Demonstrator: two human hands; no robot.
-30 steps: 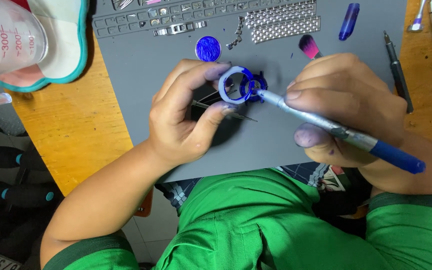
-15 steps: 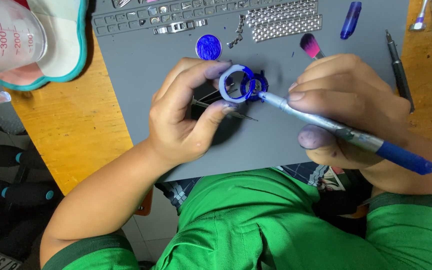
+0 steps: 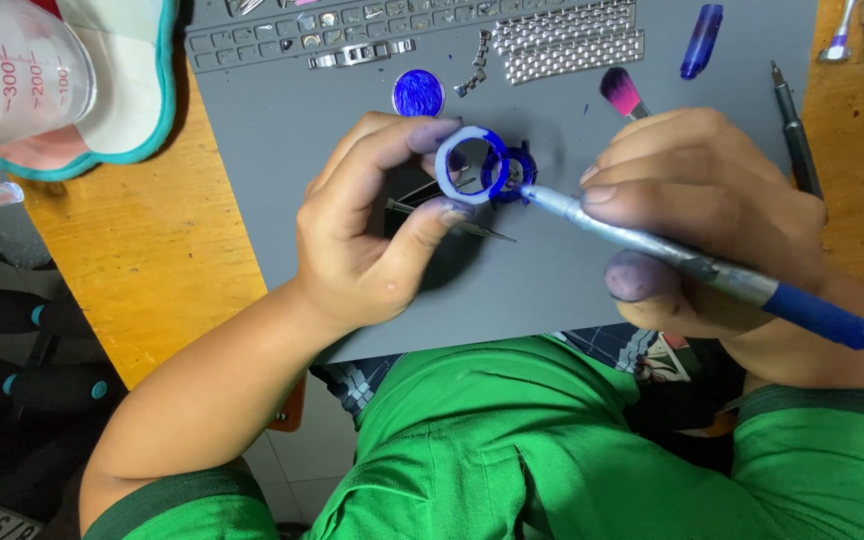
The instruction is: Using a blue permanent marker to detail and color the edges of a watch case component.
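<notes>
Not much is changing over the last second: the left hand (image 3: 372, 230) is still pinching the blue-stained ring part (image 3: 477, 165) over the grey mat (image 3: 282, 150), and the right hand (image 3: 712, 220) is still gripping the blue-tipped pen tool (image 3: 692, 265), its point staying against the part, so the fine work is carrying on.

Blue ring (image 3: 470, 165) pinched upright; silver-blue marker (image 3: 692, 265) tip touching it.

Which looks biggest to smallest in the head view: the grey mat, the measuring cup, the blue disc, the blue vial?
1. Grey mat, by far.
2. Measuring cup, though cut off by the frame and perhaps nearer the camera.
3. Blue vial and blue disc: look too alike to rank.
</notes>
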